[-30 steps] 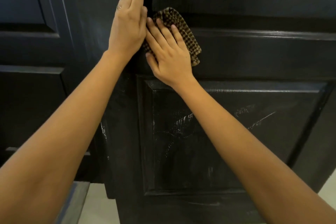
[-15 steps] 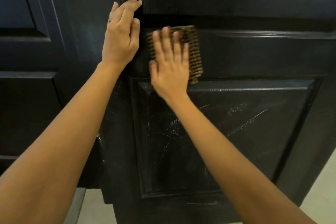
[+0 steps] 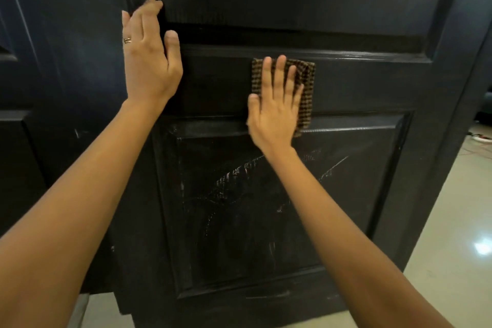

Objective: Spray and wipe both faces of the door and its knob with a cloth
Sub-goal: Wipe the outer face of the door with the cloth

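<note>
Low in the frame, both forearms reach up and away from the camera toward the door [image 3: 359,88]. The lower panel [image 3: 239,221] at centre shows pale smear marks, which suggests it needs another pass.

Above it, at centre, the right hand [image 3: 275,109] lies flat with fingers straight and presses the cloth [image 3: 307,82] against the middle rail. It pins the cloth rather than grasping it.

At upper left, the left hand [image 3: 149,61] is released and flat, its fingers against the door's edge, likely to brace the leaf.

Procedure for this step:
- Maintain even palm pressure so that the whole cloth contacts the rail.
- Wipe along the rail in overlapping strokes.
- Work the cloth edge into the moulding grooves above and below.
- Hold the door steady against the push.

The knob is not in view. The floor [image 3: 452,234] shows at lower right.
</note>
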